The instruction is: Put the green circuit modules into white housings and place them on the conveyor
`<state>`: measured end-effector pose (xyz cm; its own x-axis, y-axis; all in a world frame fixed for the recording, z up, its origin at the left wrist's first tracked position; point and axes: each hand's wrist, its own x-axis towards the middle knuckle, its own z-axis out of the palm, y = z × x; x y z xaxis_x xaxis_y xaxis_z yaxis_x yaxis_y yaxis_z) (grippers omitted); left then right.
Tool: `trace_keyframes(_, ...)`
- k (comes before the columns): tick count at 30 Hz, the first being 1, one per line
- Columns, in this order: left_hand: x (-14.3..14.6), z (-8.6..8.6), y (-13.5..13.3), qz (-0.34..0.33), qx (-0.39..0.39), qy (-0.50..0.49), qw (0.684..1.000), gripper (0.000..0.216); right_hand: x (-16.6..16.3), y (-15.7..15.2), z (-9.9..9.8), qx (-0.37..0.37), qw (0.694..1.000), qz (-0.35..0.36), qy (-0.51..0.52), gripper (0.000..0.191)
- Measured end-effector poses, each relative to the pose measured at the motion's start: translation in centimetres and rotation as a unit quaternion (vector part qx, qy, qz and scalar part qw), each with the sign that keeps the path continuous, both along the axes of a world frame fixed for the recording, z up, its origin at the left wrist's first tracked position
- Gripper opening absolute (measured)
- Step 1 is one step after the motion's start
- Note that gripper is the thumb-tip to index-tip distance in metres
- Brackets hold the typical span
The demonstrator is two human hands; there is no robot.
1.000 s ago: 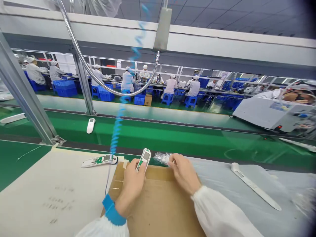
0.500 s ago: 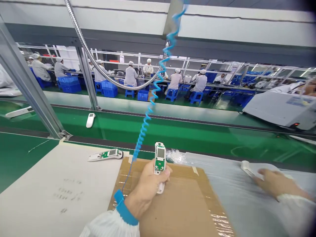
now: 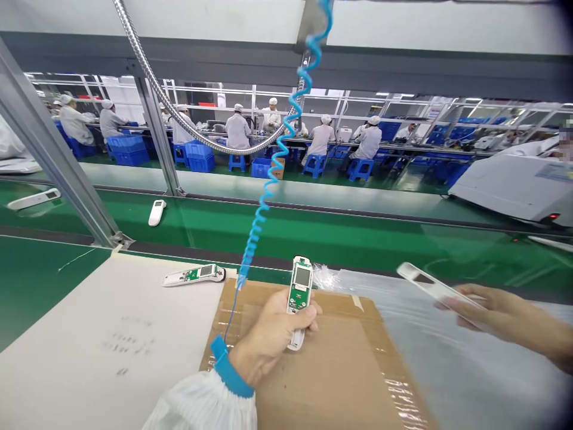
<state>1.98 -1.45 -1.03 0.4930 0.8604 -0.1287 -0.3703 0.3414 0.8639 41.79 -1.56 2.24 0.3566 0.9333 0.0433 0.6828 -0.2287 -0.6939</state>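
Two grips on my feed: left hand (image 3: 268, 346) clenches a remote (image 3: 299, 298), right hand (image 3: 505, 316) pinches a cover (image 3: 430, 285) that a loose hold could drop.

electronics factory — green conveyor line (image 3: 313, 224), workers in white caps and gowns (image 3: 237, 132), blue crates (image 3: 201, 162)

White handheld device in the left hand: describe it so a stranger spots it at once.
Find the brown cardboard sheet on the workbench. Over it, the left hand with a blue wrist strap holds a white handheld device upright, green circuit board showing. The similar device lying on the pale sheet beside it is not held.
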Motion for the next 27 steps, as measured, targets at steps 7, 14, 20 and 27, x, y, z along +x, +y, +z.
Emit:
trace_keyframes(7,0.4,-0.8,0.2,0.088,0.064,0.129,0.986,0.044,-21.1,0.3,-1.3,0.026,0.845,0.115,0.522,0.050)
trace_keyframes(14,-0.7,-1.1,1.0,0.130,0.043,0.234,0.963,0.029,-24.6,0.4,-3.9,0.058,0.773,0.168,0.609,0.046)
trace_keyframes(20,-1.2,-0.6,1.1,0.076,0.030,0.278,0.957,0.030,-19.9,0.8,-5.7,0.051,0.859,0.252,0.443,0.037)
trace_keyframes(27,-0.6,-0.4,0.7,0.158,0.166,0.400,0.887,0.047,-21.9,0.0,-5.0,0.020,0.829,0.178,0.530,0.038)
